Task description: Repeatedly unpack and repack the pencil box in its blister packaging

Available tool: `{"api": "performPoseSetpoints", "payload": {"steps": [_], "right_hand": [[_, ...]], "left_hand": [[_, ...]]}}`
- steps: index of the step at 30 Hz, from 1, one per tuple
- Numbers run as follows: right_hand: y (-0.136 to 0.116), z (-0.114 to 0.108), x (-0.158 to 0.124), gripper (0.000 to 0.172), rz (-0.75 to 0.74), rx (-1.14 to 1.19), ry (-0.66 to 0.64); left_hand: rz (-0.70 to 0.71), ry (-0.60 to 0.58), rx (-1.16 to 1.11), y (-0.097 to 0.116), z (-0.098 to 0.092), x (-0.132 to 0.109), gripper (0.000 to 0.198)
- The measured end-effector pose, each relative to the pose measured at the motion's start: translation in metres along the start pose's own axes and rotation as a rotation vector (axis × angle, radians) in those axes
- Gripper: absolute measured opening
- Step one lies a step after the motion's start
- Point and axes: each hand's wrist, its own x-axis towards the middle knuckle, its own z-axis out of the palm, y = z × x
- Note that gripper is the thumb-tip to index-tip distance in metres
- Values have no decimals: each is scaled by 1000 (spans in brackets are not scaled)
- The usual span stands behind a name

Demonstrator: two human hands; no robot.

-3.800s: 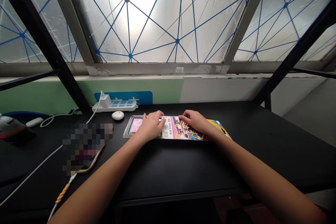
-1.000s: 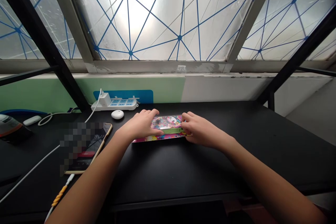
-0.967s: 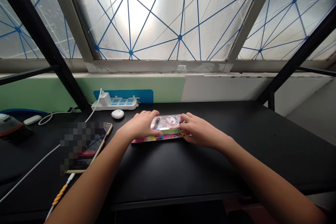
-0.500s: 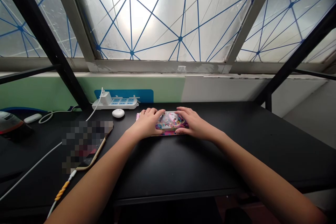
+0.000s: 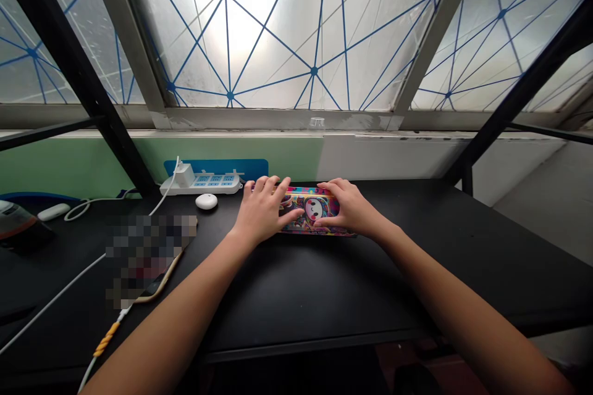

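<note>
A colourful flat case [image 5: 315, 208] with a white cartoon face on it lies on the black desk [image 5: 306, 296], near its back edge. My left hand [image 5: 262, 210] rests over the left end of the case with its fingers spread. At the right end, my right hand [image 5: 347, 207] holds the case between the thumb on its top face and the fingers at its far edge. The palms hide both ends of the case in part.
A white power strip [image 5: 204, 183] with a plug stands by the wall, a white mouse-like object [image 5: 206, 201] before it. Left lies a blurred-out phone-like device [image 5: 151, 259] with a cable [image 5: 106, 339]. Black frame bars [image 5: 115, 136] rise on both sides.
The case shows a different, more boldly printed face, where a clear-looking part showed before. My left hand has lifted and spread its fingers; my right hand has shifted slightly right. The view has moved slightly.
</note>
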Motion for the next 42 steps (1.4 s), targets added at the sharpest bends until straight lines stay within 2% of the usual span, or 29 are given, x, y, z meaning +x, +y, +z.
{"api": "performPoseSetpoints", "payload": {"steps": [3, 6, 9, 12, 15, 22, 26, 28, 31, 35, 38, 42], "right_hand": [[-8, -3, 0, 84, -27, -46, 31], [-16, -6, -1, 81, -28, -115, 83], [-22, -4, -2, 58, -63, -158, 110], [-28, 5, -4, 31, -125, -151, 48], [-34, 17, -5, 23, -156, -130, -14], [-47, 30, -5, 30, -225, -44, -64], [-51, 35, -4, 45, -221, -22, -119], [-51, 38, -5, 55, -212, -14, -148], [-49, 41, -6, 69, -211, -26, -187], [-45, 41, -6, 76, -216, -35, -239], [-43, 38, -5, 78, -195, -19, -290], [-42, 30, -3, 77, -154, 33, -377]], "left_hand": [[-33, 48, 21, -5, -9, 3, 61], [-9, 23, 54, -6, -19, 4, 54], [15, -26, 115, 2, -24, 3, 46], [55, -130, 161, 13, -21, 0, 39], [100, -233, 192, 19, -15, -2, 39], [81, -301, 162, 12, -11, -4, 43], [86, -302, 104, 7, -10, -5, 40], [80, -298, 60, 3, -10, -5, 47], [51, -300, -20, -6, -7, -5, 70], [-39, -447, -108, -21, 2, -7, 97], [-81, -534, -137, -26, 7, -8, 100], [-84, -529, -137, -26, 6, -7, 98]]}}
